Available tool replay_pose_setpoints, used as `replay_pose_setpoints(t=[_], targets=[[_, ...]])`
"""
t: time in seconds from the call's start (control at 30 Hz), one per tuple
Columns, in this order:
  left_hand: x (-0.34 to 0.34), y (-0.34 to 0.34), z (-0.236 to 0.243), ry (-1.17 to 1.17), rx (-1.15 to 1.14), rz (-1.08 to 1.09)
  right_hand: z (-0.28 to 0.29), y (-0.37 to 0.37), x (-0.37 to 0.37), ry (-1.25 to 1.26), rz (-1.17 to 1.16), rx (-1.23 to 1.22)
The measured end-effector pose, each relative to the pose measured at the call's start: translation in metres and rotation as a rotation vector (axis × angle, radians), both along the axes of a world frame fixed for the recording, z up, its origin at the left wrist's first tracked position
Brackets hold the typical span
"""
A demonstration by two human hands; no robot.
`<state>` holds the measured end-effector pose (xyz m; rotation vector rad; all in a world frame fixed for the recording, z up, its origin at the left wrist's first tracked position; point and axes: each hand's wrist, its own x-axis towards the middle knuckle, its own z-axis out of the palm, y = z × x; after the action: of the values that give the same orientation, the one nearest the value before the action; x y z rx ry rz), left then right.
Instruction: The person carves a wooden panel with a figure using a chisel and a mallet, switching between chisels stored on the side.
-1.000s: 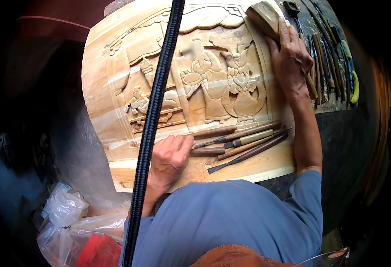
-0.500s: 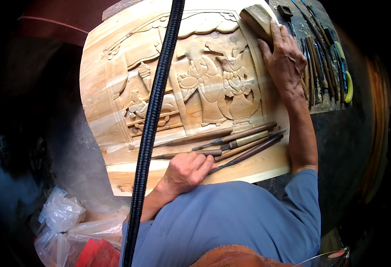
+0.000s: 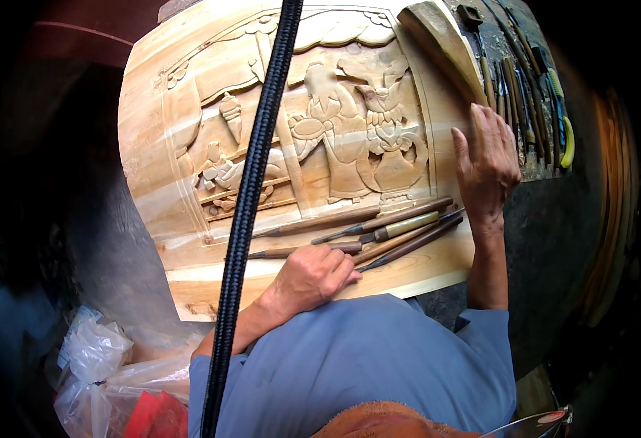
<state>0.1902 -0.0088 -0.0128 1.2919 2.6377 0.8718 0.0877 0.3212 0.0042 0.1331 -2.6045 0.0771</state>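
Note:
A pale wood panel (image 3: 141, 146) carved in relief with figures and a vase lies before me. My left hand (image 3: 312, 276) rests on its near edge with curled fingers, beside several chisels; the tip of a dark-handled chisel (image 3: 415, 243) reaches its fingertips. Whether anything is inside those fingers is hidden. At the panel's right edge my right hand (image 3: 487, 164) is open, fingers stretched forward and thumb apart. Just beyond its fingertips a wooden mallet (image 3: 441, 47) lies along the panel's far right corner. Another chisel (image 3: 320, 221) lies under the carving.
To the right, a dark bench (image 3: 536, 172) carries rows of carving tools (image 3: 528, 95) and a yellow-handled brush (image 3: 568, 142). A black braided cord (image 3: 251, 190) hangs across the view. Clear plastic bags (image 3: 101, 358) and something red (image 3: 158, 416) sit at lower left.
My right hand has let go of the mallet and drawn back toward me, off it. The mallet now lies fully in view on the panel. My left hand has hardly moved.

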Motion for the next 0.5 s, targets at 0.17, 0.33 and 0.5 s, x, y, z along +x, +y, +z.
replay_pose_setpoints(t=[0.17,0.33,0.5], targets=[[0.0,0.001,-0.001,0.017,-0.016,-0.008,-0.003,-0.007,0.01,-0.01,0.019,-0.047],[0.002,-0.001,-0.006,0.064,-0.05,-0.003,0.003,-0.016,0.016,-0.012,0.063,-0.068],[0.004,-0.001,-0.005,0.062,-0.018,0.016,0.006,-0.024,0.028,-0.037,0.078,-0.119]])
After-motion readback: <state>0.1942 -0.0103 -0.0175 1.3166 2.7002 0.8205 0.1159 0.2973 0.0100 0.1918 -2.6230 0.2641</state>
